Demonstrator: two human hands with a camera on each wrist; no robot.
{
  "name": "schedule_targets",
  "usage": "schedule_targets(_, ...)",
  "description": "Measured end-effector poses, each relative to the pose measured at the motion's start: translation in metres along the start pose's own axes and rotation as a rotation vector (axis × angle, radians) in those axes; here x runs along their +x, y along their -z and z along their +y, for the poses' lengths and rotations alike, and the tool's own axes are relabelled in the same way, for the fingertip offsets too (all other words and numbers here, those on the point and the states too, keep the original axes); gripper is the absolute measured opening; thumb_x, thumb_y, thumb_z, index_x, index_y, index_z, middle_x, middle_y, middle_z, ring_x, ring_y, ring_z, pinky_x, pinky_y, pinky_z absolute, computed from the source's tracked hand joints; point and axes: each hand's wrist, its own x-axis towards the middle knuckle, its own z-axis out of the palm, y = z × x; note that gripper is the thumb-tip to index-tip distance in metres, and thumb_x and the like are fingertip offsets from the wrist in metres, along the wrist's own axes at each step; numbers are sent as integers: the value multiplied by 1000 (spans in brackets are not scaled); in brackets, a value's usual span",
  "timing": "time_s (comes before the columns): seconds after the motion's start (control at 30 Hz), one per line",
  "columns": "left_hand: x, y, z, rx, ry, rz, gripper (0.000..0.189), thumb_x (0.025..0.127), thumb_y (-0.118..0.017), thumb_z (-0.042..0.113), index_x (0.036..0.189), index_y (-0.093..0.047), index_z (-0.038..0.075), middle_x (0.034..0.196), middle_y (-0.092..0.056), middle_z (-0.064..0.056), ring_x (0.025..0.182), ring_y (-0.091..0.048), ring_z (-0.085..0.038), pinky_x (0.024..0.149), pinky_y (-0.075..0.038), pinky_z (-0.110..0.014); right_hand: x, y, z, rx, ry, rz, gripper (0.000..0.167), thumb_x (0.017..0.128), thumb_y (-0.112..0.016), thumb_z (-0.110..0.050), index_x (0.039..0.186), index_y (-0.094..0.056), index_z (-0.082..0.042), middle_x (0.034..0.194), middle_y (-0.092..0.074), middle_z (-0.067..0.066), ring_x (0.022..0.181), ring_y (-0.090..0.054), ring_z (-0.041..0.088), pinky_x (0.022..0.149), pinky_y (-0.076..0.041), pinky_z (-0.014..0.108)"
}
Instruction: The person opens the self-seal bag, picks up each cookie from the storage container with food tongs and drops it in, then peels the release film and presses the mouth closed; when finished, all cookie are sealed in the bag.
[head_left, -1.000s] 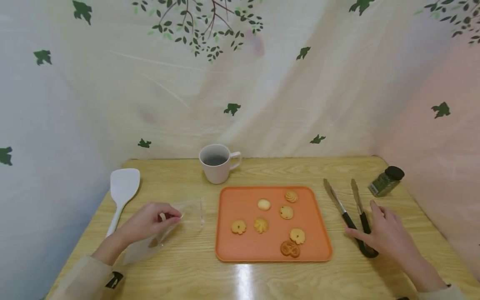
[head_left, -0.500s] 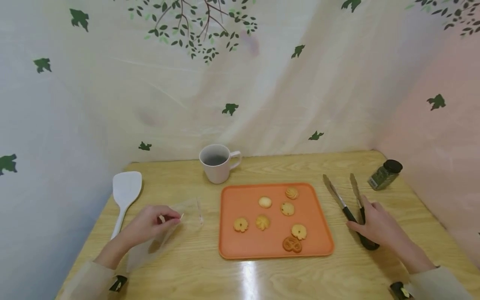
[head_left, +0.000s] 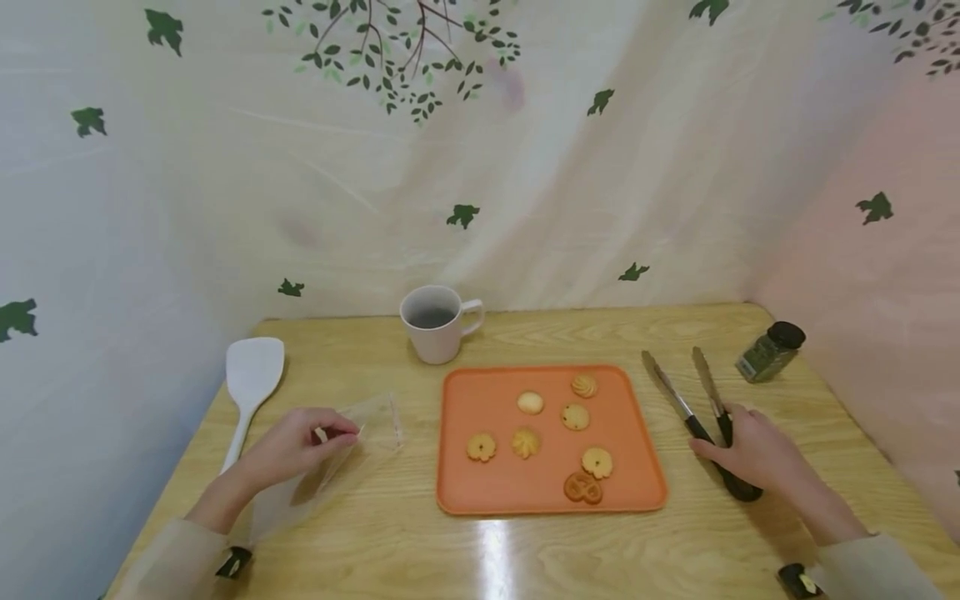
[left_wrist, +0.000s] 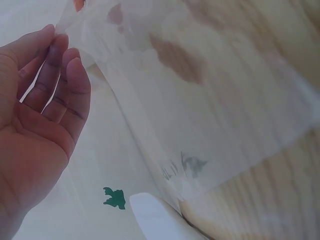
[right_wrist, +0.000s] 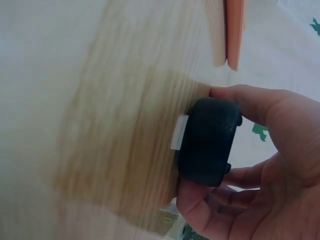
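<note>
Head view: on the wooden counter (head_left: 405, 542), the hands are well apart. Near the left edge, the left hand (head_left: 300, 446) pinches a clear plastic bag (head_left: 381, 421) between thumb and fingertips. Toward the right edge, the right hand (head_left: 761, 450) grips the black handles of the tongs (head_left: 699, 431), whose metal arms are spread and point to the far edge. Between the hands is an orange tray (head_left: 498, 490) bearing seven biscuits (head_left: 525, 442). A mug (head_left: 435, 340) of dark liquid stands by the far edge, a white spatula (head_left: 253, 371) lies along the left edge, and a dark-lidded jar (head_left: 767, 357) is near the far right corner.

Left wrist view: the bag slopes from the fingertips, wood grain showing through it.

Right wrist view: the handles' black end sits between thumb and fingers, the tray's rim beyond.
</note>
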Motion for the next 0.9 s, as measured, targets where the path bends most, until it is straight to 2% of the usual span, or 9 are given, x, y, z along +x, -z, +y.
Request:
schedule_targets(0.17,-3,1,1,13,-6,21,11,95,-74,12,104,-78,8,89,-73,6,77,-63,-4,62,-54,-26,3,0,1,-23,34,48,97,88,-74,-56,125,-45,29,106,-57,44,92,-61,54,68,-53,58)
schedule_targets(0.27,-4,0,0,17,-16,27,10,95,-74,12,103,-78,9,88,-72,7,76,-63,-4,61,-54,-26,3,1,3,-17,30,50,84,87,-75,-54,113,-53,23,89,-61,28,77,-62,39,61,-50,49)
schedule_targets(0.33,-4,-1,0,11,-15,18,9,95,-74,13,103,-78,9,88,-72,8,76,-63,-4,61,-54,-25,1,1,5,-14,31,52,80,87,-76,-53,109,-54,21,84,-60,21,73,-59,33,59,-48,46)
schedule_targets(0.43,-5,-3,0,-6,-1,-3,9,96,-73,15,102,-77,11,88,-72,9,76,-63,-4,62,-54,-25,-2,-2,8,-3,40,73,78,89,-76,-49,114,-53,22,90,-61,27,79,-61,41,63,-50,51)
schedule_targets(0.57,-8,-6,0,-25,13,-21,8,97,-72,14,102,-77,11,88,-71,9,77,-63,-4,62,-54,-26,-4,-8,9,9,78,116,82,91,-77,-42,129,-46,23,113,-57,43,101,-57,58,78,-49,65)
schedule_targets(0.73,-4,-5,-1,-26,2,-33,9,97,-71,15,103,-77,11,89,-71,9,77,-63,-4,62,-54,-26,-6,-5,16,119,129,114,71,95,-74,-33,132,-44,19,104,-61,28,89,-61,41,71,-50,52)
schedule_targets(0.9,2,1,1,-29,-7,-56,10,98,-70,16,104,-76,10,89,-72,8,77,-63,-5,62,-54,-27,-11,5,22,166,157,89,71,98,-71,-34,139,-42,17,101,-63,22,82,-63,30,63,-50,42)
